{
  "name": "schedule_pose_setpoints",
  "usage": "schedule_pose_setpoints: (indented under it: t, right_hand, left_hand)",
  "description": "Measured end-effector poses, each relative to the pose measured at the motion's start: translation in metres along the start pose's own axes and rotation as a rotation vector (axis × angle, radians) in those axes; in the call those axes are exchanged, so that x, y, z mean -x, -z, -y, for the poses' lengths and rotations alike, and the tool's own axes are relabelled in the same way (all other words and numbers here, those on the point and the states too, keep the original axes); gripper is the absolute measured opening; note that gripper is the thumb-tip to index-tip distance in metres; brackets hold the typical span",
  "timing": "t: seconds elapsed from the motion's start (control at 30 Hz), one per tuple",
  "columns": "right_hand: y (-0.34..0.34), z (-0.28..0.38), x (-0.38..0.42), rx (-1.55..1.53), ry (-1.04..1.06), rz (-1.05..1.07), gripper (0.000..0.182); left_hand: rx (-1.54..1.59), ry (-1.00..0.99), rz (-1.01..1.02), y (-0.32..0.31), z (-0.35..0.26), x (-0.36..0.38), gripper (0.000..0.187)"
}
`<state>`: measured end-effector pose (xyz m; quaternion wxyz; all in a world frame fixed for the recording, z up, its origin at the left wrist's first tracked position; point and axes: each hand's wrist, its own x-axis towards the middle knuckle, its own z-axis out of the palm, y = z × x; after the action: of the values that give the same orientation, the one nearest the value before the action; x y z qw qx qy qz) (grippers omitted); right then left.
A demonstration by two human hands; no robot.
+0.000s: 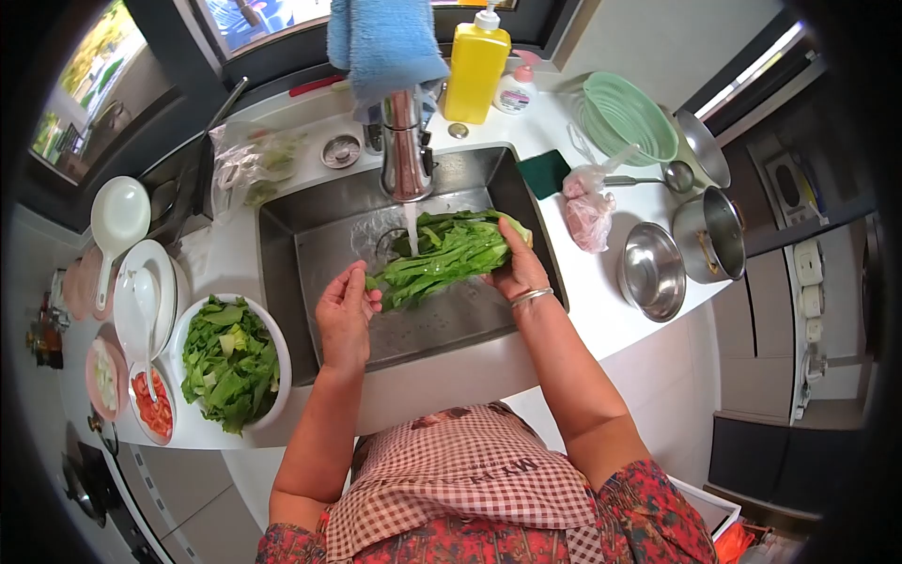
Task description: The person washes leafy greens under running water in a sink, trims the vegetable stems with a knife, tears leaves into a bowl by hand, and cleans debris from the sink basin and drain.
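Observation:
A head of long green leafy lettuce (442, 256) lies across the air above the sink (329, 338), under water running from the faucet (402, 160). My right hand (517, 263) is closed around its pale base end. At the leafy end, my left hand (348, 305) has its fingers pinched together at a leaf tip. To the left stands a white bowl (282, 362) heaped with torn green leaves (228, 362).
Left of the bowl are a dish of chopped tomato (153, 406), white plates (167, 282) and a white ladle (120, 211). On the right are a steel bowl (653, 273), a pot (709, 235), a green colander (629, 117) and bagged meat (589, 214). A yellow pump bottle (477, 70) stands behind.

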<state>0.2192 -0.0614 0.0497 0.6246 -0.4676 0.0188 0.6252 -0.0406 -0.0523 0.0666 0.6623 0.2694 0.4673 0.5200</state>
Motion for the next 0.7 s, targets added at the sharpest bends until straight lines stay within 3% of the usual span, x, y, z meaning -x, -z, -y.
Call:
schedule_pose_setpoints:
  t: [0.13, 0.3, 0.47, 0.57, 0.7]
  right_hand:
    - [0.009, -0.003, -0.007, 0.094, 0.001, -0.05, 0.05]
    - [0.027, -0.027, -0.028, 0.097, -0.041, 0.107, 0.044]
    - [0.015, -0.042, -0.017, 0.339, -0.045, 0.055, 0.046]
    - [0.007, -0.049, -0.009, 0.46, -0.031, -0.034, 0.049]
    - [-0.003, -0.056, 0.0, 0.473, -0.01, -0.037, 0.046]
  left_hand:
    - [-0.085, 0.02, 0.028, 0.002, -0.007, 0.017, 0.025]
    - [-0.054, 0.179, 0.179, -0.003, -0.028, 0.041, 0.032]
    - [-0.235, -0.061, 0.278, 0.009, -0.086, 0.067, 0.023]
    - [-0.13, -0.224, 0.272, 0.029, -0.103, 0.071, 0.025]
    - [-0.107, -0.184, 0.219, 0.04, -0.113, 0.082, 0.027]
